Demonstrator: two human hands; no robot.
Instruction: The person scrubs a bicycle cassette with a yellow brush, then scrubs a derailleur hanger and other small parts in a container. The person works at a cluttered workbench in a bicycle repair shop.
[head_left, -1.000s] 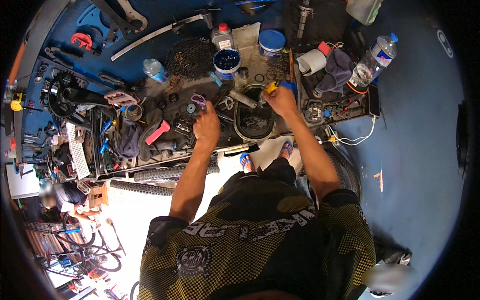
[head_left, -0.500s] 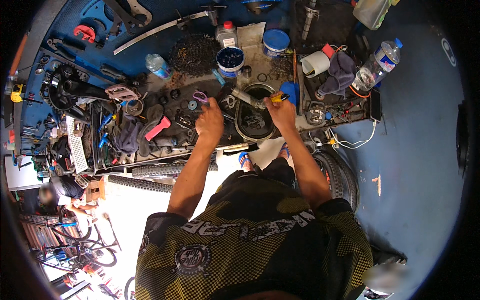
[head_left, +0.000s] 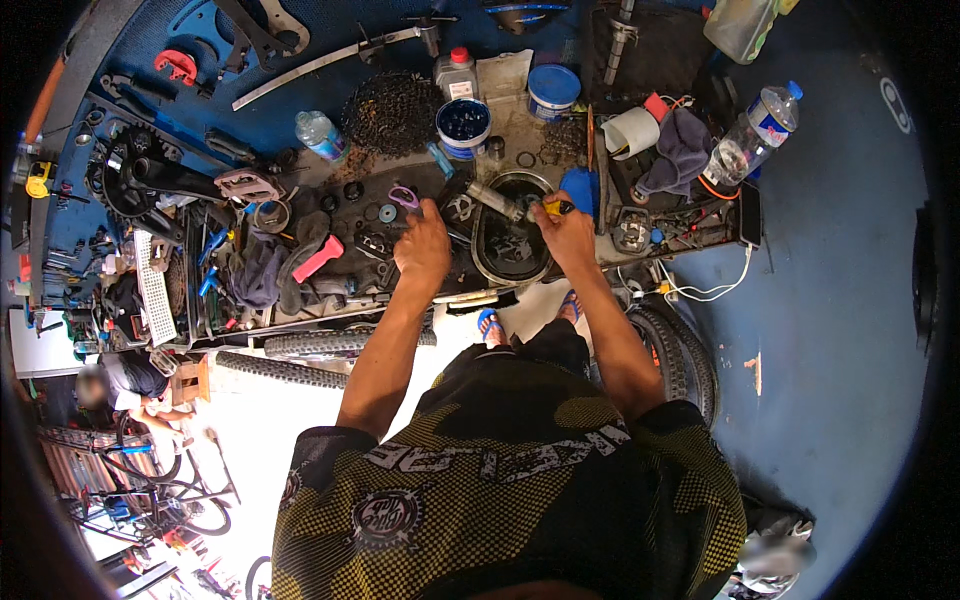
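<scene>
My right hand (head_left: 567,238) is closed around a small tool with a yellow-and-black handle (head_left: 560,207), above the right rim of an oval metal basin (head_left: 480,262) holding dark liquid. The tool's working end is hidden by my fingers. A silvery metal tube (head_left: 494,199) with a dark left end slants across the basin's upper part, its right end close to my right fingers. Left of the basin, my left hand (head_left: 422,248) is closed; what it grips is hidden. Purple-handled scissors (head_left: 403,196) lie just beyond that hand.
Behind the basin stand a blue-rimmed tub (head_left: 462,122), a blue-lidded tub (head_left: 553,90) and a grey bottle (head_left: 456,72). A pink-handled tool (head_left: 318,258), rags and bike parts crowd the left. A clear bottle (head_left: 757,130) leans at right. Tyres (head_left: 680,350) stand below the bench.
My right hand has shifted slightly, and the yellow-and-black handle has tilted and shows less. The metal tube has shifted slightly. My left hand stays nearly where it was.
</scene>
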